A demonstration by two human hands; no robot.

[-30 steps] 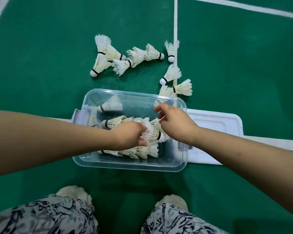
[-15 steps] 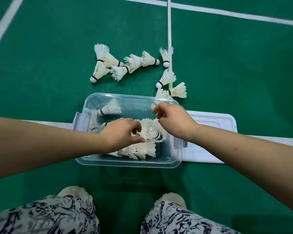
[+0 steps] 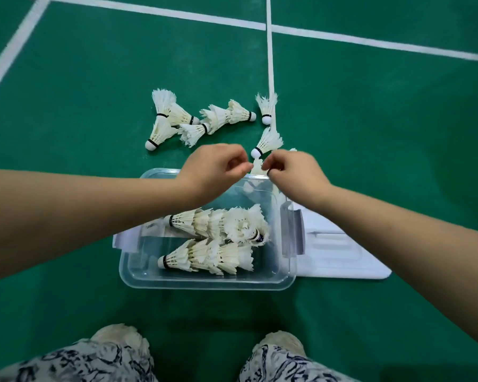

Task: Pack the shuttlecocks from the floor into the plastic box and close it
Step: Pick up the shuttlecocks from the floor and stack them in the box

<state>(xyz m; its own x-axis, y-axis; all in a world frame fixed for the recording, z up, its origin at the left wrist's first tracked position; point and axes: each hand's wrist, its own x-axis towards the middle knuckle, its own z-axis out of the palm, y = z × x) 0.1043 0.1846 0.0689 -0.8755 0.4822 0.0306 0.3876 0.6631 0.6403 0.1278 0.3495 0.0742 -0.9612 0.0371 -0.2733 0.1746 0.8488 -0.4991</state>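
Two rows of nested shuttlecocks (image 3: 213,255) lie sideways in the clear plastic box (image 3: 204,283), corks left, feathers right, and loose shuttlecocks (image 3: 215,119) sit scattered just beyond it. It's a green court floor (image 3: 66,106) with white lines (image 3: 269,64), the white lid (image 3: 342,260) flat beside the box on the right. The left hand (image 3: 215,166) and right hand (image 3: 295,172) meet over the far rim, fingers curled, tips at one shuttlecock (image 3: 257,169) peeking between them, but whether either grips it, I can't tell.
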